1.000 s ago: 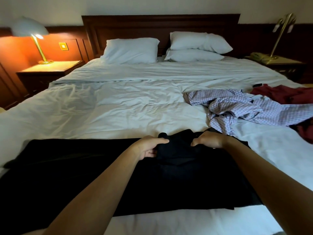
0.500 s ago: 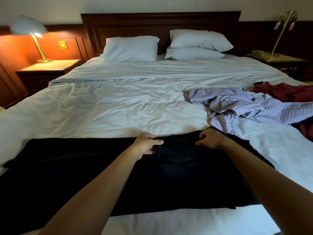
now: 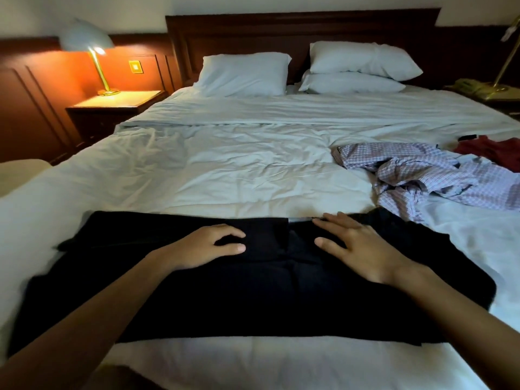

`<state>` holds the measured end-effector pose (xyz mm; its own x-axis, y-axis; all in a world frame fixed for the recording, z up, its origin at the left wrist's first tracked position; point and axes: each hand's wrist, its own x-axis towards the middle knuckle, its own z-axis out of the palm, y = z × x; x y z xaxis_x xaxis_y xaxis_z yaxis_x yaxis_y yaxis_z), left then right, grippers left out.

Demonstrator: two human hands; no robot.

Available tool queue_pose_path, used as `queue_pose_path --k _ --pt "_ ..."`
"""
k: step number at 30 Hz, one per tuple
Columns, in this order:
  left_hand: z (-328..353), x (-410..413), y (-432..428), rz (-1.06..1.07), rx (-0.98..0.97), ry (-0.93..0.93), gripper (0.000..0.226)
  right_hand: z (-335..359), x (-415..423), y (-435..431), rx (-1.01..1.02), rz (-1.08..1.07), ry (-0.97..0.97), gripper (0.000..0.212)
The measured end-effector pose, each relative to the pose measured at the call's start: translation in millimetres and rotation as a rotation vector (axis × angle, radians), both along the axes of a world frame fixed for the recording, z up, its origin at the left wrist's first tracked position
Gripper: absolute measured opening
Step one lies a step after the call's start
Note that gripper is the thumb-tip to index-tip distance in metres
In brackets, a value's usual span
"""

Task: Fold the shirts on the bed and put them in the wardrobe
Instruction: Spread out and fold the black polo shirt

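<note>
A black shirt [image 3: 253,299] lies spread flat across the near part of the white bed [image 3: 239,170]. My left hand [image 3: 205,246] rests on it left of centre, fingers loosely bent. Flat on the shirt near its far edge lies my right hand [image 3: 357,246], its fingers straight and spread. A crumpled purple checked shirt [image 3: 416,175] lies on the bed to the right, and a dark red shirt [image 3: 495,149] sits beyond it at the right edge.
Three white pillows [image 3: 244,73] lean against the dark wooden headboard. A lit lamp [image 3: 92,52] stands on the left nightstand [image 3: 118,104]. A brass lamp and a telephone [image 3: 472,85] stand on the right nightstand. A small dark object [image 3: 467,137] lies by the red shirt.
Both hands have let go of the raised collar part of the black shirt and now lie on the cloth, farther apart. The shirt's top edge has dropped flat.
</note>
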<state>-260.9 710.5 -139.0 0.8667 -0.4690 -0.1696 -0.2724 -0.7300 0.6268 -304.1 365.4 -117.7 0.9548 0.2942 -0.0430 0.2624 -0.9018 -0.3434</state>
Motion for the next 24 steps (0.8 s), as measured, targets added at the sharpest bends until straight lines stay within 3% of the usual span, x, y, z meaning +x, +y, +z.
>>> queue_pose_path --k 6,10,11,13,16,18,21,24 --pt "26 -31 97 -0.032 0.342 -0.070 0.065 -40 -8 40 -0.104 0.132 0.090 0.078" --pt "24 -42 148 0.110 0.530 -0.061 0.113 -51 -10 45 -0.115 0.068 0.061 0.093" --pt "21 -42 161 0.165 0.561 -0.052 0.112 -50 -8 46 -0.104 0.055 0.067 0.094" --pt "15 -41 185 0.245 0.649 -0.058 0.085 -43 -6 52 -0.102 0.004 0.051 0.084" --pt "21 -30 199 0.279 0.727 -0.151 0.038 -32 -4 74 -0.183 -0.111 -0.214 0.051" --pt "30 -26 197 0.284 0.735 -0.143 0.016 -28 -5 99 -0.118 -0.097 -0.376 0.045" --pt "27 -15 205 0.362 0.647 -0.125 0.014 -32 1 141 -0.077 0.075 -0.282 0.050" --pt "15 -5 218 0.665 0.290 -0.125 0.039 -47 11 176 -0.004 0.134 -0.143 0.048"
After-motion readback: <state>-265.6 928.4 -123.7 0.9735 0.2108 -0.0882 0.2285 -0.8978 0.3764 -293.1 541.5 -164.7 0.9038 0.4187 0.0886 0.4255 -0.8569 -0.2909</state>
